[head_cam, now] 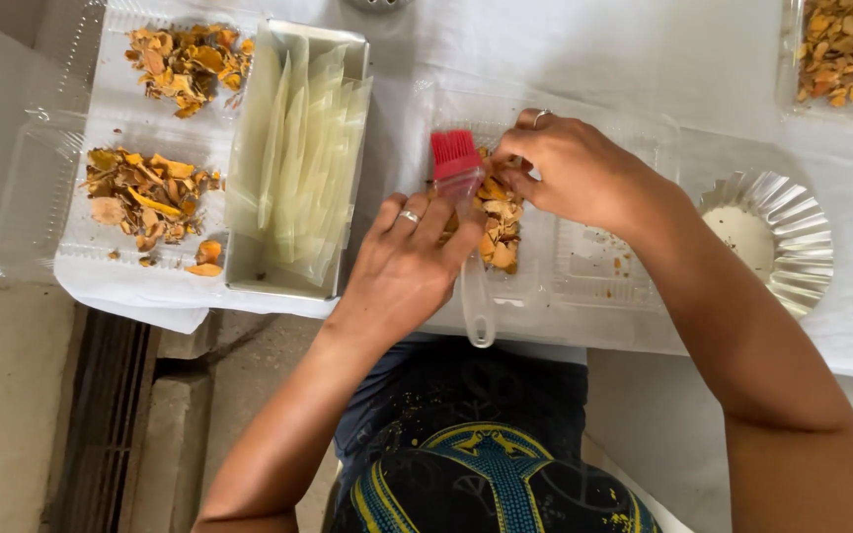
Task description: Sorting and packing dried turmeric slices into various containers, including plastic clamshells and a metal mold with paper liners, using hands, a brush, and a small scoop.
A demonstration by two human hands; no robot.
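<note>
While the left hand (pixel 409 265) grips a pastry brush with red silicone bristles and a translucent white handle (pixel 467 237), its fingers are curled round the handle just below the bristles, and a ring shows on one finger. That brush lies across the near edge of a clear plastic clamshell tray (pixel 599 266), bristles pointing away from the person. Inside the tray, just right of the brush, sits a small heap of orange and yellow dried slices (pixel 498 219); the right hand (pixel 570 173) pinches at the top of this heap with its fingertips closed on the pieces. Left of the brush stands a rectangular metal tin holding upright pale translucent sheets (pixel 296 158). Further left of the tin lie two more heaps of the orange slices (pixel 148 192) on clear plastic. Well right of the brush rests a fluted silver foil cup (pixel 777 237).
</note>
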